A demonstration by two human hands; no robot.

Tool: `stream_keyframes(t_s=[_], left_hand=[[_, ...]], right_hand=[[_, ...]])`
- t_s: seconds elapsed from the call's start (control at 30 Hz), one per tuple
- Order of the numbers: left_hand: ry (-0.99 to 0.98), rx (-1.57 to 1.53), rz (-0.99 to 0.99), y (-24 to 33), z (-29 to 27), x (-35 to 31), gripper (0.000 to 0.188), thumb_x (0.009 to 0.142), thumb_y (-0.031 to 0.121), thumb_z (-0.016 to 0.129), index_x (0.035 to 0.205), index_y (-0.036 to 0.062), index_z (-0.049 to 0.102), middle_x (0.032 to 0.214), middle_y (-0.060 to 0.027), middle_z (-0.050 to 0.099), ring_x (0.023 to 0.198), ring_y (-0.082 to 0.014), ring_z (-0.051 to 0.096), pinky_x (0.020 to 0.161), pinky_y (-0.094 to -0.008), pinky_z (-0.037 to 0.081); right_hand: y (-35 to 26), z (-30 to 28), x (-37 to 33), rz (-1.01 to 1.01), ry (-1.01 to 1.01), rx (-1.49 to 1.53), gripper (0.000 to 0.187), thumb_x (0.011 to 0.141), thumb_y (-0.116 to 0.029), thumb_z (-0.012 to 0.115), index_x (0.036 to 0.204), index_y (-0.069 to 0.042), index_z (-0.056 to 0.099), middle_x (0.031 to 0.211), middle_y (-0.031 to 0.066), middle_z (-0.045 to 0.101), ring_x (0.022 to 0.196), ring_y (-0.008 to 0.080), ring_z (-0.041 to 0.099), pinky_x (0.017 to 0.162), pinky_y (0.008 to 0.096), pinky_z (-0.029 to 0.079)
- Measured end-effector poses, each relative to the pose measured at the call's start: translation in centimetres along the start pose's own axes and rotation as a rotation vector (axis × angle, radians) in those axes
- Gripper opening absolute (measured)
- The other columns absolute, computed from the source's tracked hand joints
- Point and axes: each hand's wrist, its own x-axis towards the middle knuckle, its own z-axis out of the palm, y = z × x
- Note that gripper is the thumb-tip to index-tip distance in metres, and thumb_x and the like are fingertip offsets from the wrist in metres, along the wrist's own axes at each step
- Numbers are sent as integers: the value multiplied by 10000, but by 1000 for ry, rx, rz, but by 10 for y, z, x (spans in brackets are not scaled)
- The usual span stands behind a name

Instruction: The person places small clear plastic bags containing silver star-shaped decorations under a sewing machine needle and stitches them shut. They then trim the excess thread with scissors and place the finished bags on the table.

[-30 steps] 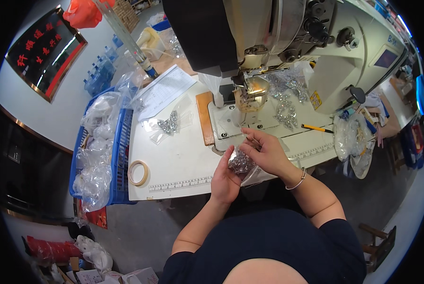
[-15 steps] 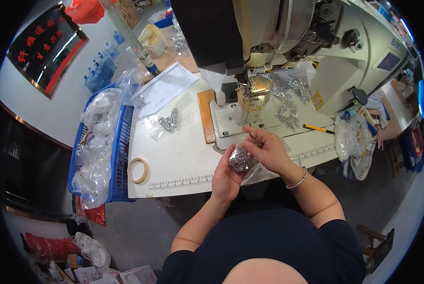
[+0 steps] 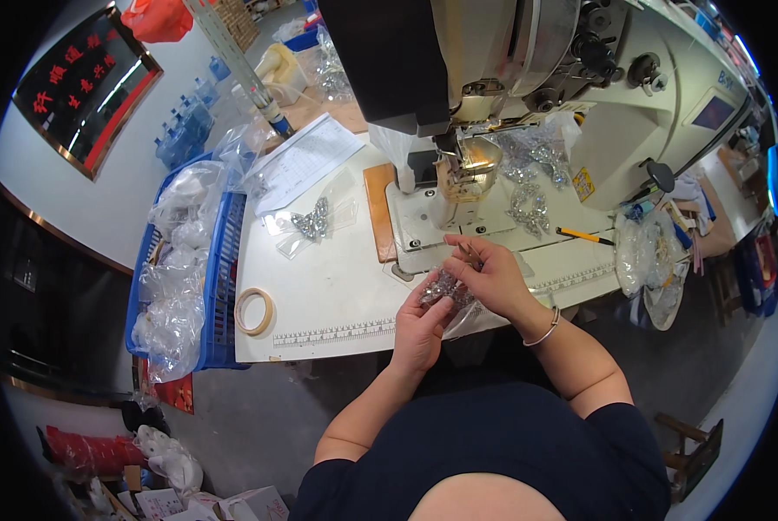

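Note:
Just in front of the sewing machine (image 3: 471, 104), at the near table edge, my left hand (image 3: 419, 332) is closed on a silvery, glittering rhinestone appliqué (image 3: 442, 287), its thumb lying across the piece. Clear plastic film hangs below it. My right hand (image 3: 496, 280) pinches at the appliqué's right side and has a small dark metal tool (image 3: 469, 254) between its fingers; the tool's exact kind is partly hidden. Another silvery appliqué (image 3: 312, 220), butterfly-like in shape, lies on clear film to the left. More glittering pieces (image 3: 528, 208) rest beside the machine's needle area.
A blue basket (image 3: 224, 286) full of plastic bags stands against the table's left edge. A tape roll (image 3: 254, 312), paper sheets (image 3: 309, 163) and a wooden strip (image 3: 378, 214) lie on the white table (image 3: 328, 286). An orange pen (image 3: 585, 236) lies at the right.
My left hand has risen slightly, and its thumb has come over the appliqué, which is now tilted and more covered. My right hand has hardly moved.

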Motion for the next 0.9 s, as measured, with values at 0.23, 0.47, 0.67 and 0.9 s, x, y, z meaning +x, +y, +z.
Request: stream_keyframes(t_s=[0.23, 0.47, 0.67, 0.9], left_hand=[[-11, 60, 19, -5, -3, 0, 398, 906, 25, 466, 1298, 4, 397, 1223, -123, 512, 1111, -235, 531, 977, -411, 428], [-93, -379, -194, 16, -1, 3, 428, 915, 26, 456, 1329, -11, 355, 1288, -157, 464, 1165, -260, 497, 1000, -401, 406], [-47, 78, 45, 8, -3, 1, 410, 880, -26, 486, 1283, -36, 414, 1225, -150, 532, 1130, -271, 536, 970, -360, 427], [-12, 1418, 1080, 37, 8, 0, 313, 799, -14, 553, 1104, 20, 616, 1181, -124, 584, 1153, -329, 517, 1020, -452, 325]], right_hand=[[-2, 0, -2, -35, -23, 18, 441, 815, -160, 652, 1175, 62, 527, 858, 86, 655, 787, 119, 605, 718, 268, 494], [1, -6, 2, 37, -94, 125, 460, 840, -93, 629, 1250, 23, 456, 838, 14, 589, 728, 71, 565, 628, 230, 499], [3, 0, 6, -191, 27, -64, 360, 840, -104, 631, 1155, 19, 505, 849, 22, 598, 728, 81, 574, 603, 222, 486], [2, -17, -33, 216, -358, 839, 342, 831, -189, 623, 1097, -1, 522, 1084, 123, 569, 950, 178, 596, 476, 186, 372]])
